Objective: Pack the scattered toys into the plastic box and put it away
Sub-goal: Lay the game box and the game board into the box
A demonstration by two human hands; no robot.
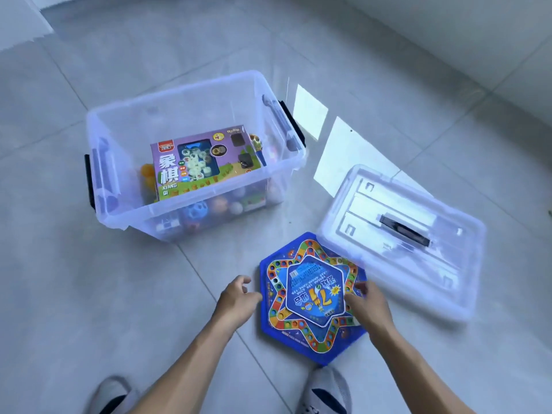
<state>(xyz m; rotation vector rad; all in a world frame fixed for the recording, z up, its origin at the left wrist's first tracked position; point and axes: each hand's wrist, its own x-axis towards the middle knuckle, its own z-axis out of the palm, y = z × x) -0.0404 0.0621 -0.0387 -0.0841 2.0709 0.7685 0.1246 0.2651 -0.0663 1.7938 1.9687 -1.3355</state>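
Nearest us, 2 slippered feet (325, 389) stand on the tiled floor (89, 279), and both arms reach down past them to the blue hexagonal board (313, 297), which lies flat on the floor just in front. Our left hand (237, 300) meets the board's left edge with its fingers (243, 280) curled and apart, not yet clamped on anything. Our right hand (366, 303) rests on the board's right side, fingers spread over the printed top; whether any are hooked under the rim we cannot tell. We judge that 2 hands flank it because the board is wide and flat, so a grip on opposite edges would lift it level. Touching the board's far right corner is the clear lid (403, 234), lying on the floor with its black handle showing, set aside so the box stays open for loading. Farther off to the left stands the plastic box (119, 210), open-topped, well apart from the board. Inside, a purple chess box (203, 162) lies tilted on a heap of small balls and figures, likely because the heap beneath is uneven. The board looks like the 1 toy left outside, so packing seems nearly done, with lidding and stowing to follow.
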